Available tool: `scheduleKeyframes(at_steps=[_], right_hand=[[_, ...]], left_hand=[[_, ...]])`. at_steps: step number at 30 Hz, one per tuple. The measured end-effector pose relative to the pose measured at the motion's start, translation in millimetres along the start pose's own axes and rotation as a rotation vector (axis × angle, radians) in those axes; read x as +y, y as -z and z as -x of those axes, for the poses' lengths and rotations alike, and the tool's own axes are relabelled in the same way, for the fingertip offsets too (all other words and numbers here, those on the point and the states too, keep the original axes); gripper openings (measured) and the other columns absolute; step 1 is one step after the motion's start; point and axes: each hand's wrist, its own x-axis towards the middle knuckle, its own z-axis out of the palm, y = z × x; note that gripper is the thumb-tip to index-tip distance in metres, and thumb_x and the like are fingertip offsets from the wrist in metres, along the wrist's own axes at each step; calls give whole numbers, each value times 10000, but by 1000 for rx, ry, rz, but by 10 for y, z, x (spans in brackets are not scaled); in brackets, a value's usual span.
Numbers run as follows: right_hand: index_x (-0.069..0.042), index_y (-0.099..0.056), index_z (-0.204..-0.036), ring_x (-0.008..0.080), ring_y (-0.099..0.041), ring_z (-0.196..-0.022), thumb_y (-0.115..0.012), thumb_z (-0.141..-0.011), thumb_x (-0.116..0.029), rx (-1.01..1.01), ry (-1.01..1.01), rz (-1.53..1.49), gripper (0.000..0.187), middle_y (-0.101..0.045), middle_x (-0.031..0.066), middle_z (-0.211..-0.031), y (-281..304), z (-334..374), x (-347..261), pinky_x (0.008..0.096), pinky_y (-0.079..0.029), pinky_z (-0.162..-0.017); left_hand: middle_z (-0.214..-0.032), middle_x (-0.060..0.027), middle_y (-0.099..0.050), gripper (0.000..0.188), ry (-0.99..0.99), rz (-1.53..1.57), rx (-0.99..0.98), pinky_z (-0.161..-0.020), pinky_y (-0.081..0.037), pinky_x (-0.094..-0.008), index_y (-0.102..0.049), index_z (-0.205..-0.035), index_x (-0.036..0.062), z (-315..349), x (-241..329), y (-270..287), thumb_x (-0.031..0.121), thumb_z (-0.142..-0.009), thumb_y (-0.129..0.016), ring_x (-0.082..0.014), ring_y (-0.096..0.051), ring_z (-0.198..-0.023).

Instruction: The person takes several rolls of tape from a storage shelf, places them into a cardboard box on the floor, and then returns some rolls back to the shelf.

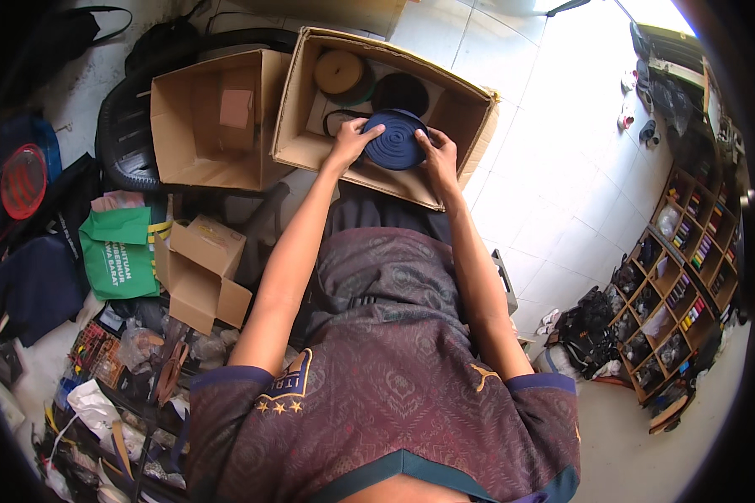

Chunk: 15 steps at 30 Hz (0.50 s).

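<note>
Between both hands is a navy-blue coil of webbing strap [396, 142], wound in a flat spiral and held over the near side of a cardboard box [319, 159]. My left hand [355, 141] grips the coil's left edge, thumb on top. My right hand [437, 152] pinches its right edge, with the fingers partly hidden underneath. Inside the box, behind the coil, lie a tan roll [339, 72] on top of a dark green one, and a black roll [401, 94]. A loose black strap end [335, 122] curls beside my left hand.
Left of the box, another open carton [189, 126] holding a small pinkish block [236, 108] rests on a black plastic chair [126, 134]. A smaller open carton [201, 272] and green bag [119, 251] stand at left, above clutter. Wooden thread shelves [679, 277] are at right.
</note>
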Motion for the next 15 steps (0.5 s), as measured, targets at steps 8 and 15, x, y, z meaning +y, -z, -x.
scheduleKeyframes(at_steps=[8, 15], right_hand=[[9, -634, -1176, 174, -623, -989, -657, -884, -223, -153, 86, 138, 374, -683, 99, -1049, 94, -417, 429, 280, -464, -889], [-2, -472, -1340, 410, -541, -1181, -667, -785, -222, 172, 208, 608, 628, -586, 254, -1240, -175, -1452, 945, 420, -415, -1040]], left_hand=[[-904, -184, -712, 381, -35, -472, 76, -764, -501, -337, -681, -1001, -33, -100, -206, 151, 328, -880, -692, -238, -686, -858], [-777, -307, -597, 333, -18, -751, 224, -673, -444, -511, -621, -791, -71, -43, -230, 29, 241, -904, -651, -486, -593, -838]])
